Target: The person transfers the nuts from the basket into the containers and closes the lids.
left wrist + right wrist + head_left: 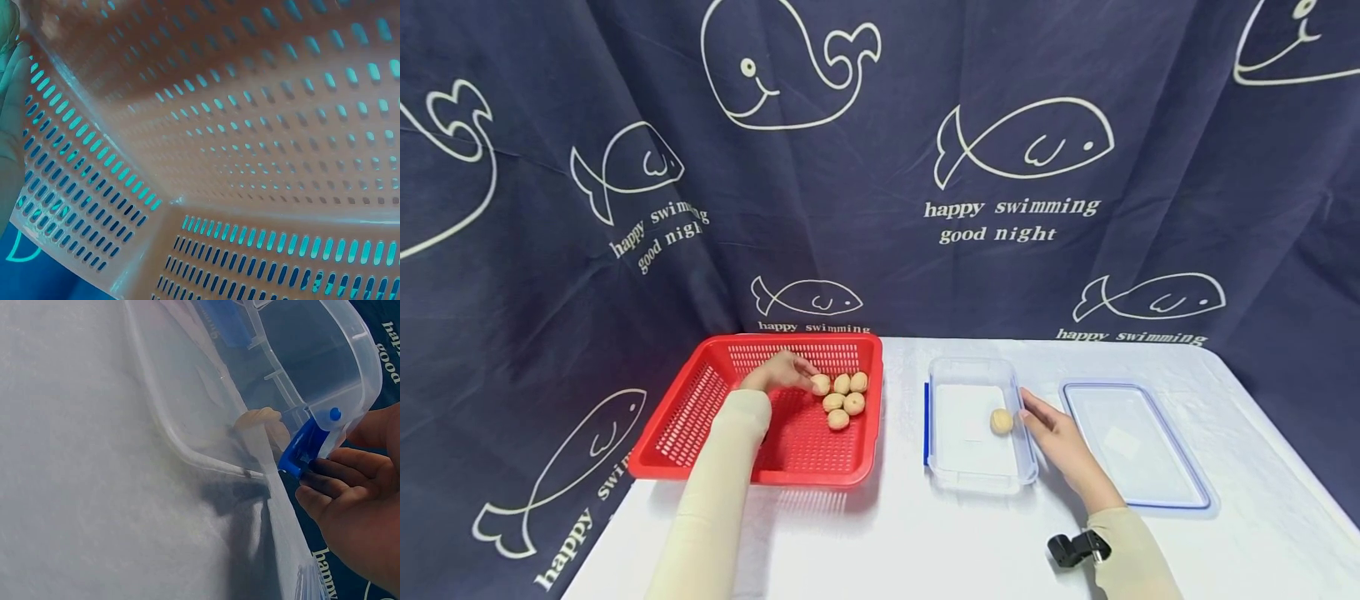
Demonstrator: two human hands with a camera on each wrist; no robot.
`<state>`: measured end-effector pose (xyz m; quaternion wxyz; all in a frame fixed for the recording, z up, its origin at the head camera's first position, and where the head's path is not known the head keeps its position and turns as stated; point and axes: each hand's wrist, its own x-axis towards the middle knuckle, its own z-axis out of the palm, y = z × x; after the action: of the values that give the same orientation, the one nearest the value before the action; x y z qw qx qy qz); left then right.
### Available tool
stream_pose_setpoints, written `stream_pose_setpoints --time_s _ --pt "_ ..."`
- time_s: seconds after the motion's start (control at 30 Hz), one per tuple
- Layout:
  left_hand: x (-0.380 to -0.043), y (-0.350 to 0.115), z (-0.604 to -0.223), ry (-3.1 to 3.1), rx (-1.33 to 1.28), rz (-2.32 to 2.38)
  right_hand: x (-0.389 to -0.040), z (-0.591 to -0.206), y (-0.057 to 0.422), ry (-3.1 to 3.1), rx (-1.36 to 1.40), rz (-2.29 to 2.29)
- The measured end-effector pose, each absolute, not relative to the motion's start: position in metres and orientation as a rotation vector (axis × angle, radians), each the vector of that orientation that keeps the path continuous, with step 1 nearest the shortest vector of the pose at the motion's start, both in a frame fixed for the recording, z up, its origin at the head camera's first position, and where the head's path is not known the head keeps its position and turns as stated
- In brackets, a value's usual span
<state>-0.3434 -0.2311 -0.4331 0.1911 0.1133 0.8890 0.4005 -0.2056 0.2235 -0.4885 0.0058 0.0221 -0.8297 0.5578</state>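
Observation:
In the head view, my left hand (786, 371) reaches into a red plastic basket (655, 467) and pinches a walnut (821, 384) with its fingertips. Several other walnuts (853, 404) lie grouped at the basket's right side. The left wrist view shows part of the left hand (11, 125) at its left edge. My right hand (1063, 446) touches the right side of a clear plastic container (981, 479), fingers relaxed. A single walnut (1002, 421) lies inside, near that wall. In the right wrist view, the fingers rest against a blue latch (306, 447).
A clear lid with a blue rim (1165, 446) lies on the white-covered table (940, 550), right of the container. A dark blue curtain (895, 242) with fish and whale drawings hangs behind. A small black device (1078, 548) is strapped to the right wrist.

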Motion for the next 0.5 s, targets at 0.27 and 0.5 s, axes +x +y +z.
stream_pose_setpoints --time_s 0.27,0.5 --pt "-0.345 -0.227 -0.423 2.579 0.343 1.104 -0.207 -0.490 0.224 -2.617 0.053 1.748" --pt "-0.346 -0.221 -0.416 2.581 0.369 1.157 -0.205 -0.488 0.224 -2.617 0.048 1.745"
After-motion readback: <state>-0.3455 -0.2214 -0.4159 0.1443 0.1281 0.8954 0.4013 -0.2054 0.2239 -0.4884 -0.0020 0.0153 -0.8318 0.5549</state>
